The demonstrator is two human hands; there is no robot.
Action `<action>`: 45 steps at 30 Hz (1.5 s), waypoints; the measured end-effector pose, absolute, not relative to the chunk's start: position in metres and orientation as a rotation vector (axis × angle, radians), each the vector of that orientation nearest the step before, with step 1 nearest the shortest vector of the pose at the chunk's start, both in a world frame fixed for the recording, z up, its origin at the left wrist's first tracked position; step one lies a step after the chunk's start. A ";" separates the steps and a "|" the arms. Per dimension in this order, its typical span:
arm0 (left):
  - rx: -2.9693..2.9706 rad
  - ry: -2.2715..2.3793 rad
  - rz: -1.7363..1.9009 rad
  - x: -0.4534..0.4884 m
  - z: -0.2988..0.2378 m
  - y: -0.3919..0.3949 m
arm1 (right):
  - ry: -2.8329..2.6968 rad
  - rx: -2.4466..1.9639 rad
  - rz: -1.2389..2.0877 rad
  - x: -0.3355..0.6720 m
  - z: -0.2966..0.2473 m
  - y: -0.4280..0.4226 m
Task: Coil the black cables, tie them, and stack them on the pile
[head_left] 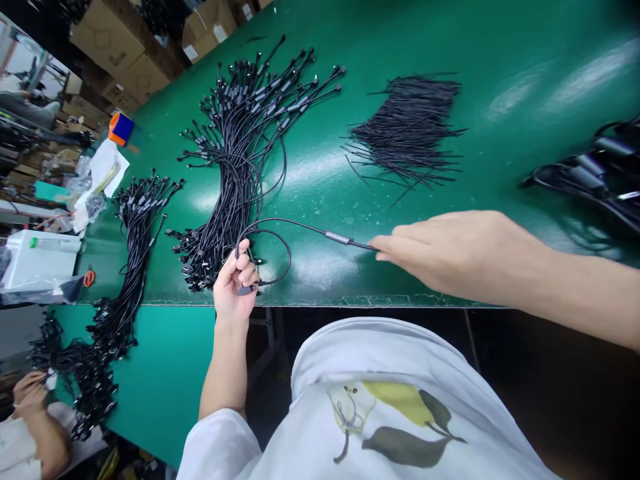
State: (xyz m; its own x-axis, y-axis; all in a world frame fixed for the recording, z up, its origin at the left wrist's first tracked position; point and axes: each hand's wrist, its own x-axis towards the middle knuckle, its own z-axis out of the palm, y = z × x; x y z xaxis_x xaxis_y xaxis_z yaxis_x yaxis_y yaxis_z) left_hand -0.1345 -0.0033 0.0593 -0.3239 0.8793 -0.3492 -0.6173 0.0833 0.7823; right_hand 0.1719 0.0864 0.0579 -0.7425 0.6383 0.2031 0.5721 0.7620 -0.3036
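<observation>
My left hand point(235, 283) is closed around one end of a single black cable point(295, 227) near the front edge of the green table point(500, 80). The cable loops once and runs right to my right hand point(450, 250), whose fingers pinch it just past a grey inline sleeve point(337, 238). A large bundle of the same black cables point(245, 147) lies fanned out just beyond my left hand. A pile of thin black ties point(407, 133) lies further right.
A second cable bundle point(133, 227) lies at the left and trails onto a lower table. More cables with grey parts point(595, 170) lie at the right edge. Another person's hands point(30, 393) work at the bottom left. Cardboard boxes point(125, 47) stand behind.
</observation>
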 end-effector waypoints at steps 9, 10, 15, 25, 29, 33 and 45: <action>0.366 1.151 1.564 -0.130 0.052 -0.003 | -2.786 -0.857 0.168 0.172 0.051 0.093; 0.419 1.160 1.567 -0.128 0.050 -0.002 | -2.836 -0.813 0.197 0.167 0.049 0.089; 1.008 1.419 1.393 -0.096 0.036 -0.005 | -3.064 -0.422 0.681 0.127 0.060 0.067; 1.021 1.210 1.210 -0.080 0.038 -0.009 | -1.851 -0.756 1.406 0.094 0.028 0.085; 0.654 1.079 1.299 -0.068 0.030 -0.006 | -1.270 -0.818 1.900 0.080 0.002 0.068; 0.546 1.141 1.239 -0.052 0.012 -0.013 | -0.753 -0.806 2.094 0.071 0.009 0.054; 1.149 1.516 0.760 -0.050 -0.002 -0.030 | -1.239 -0.896 1.912 0.075 0.017 0.022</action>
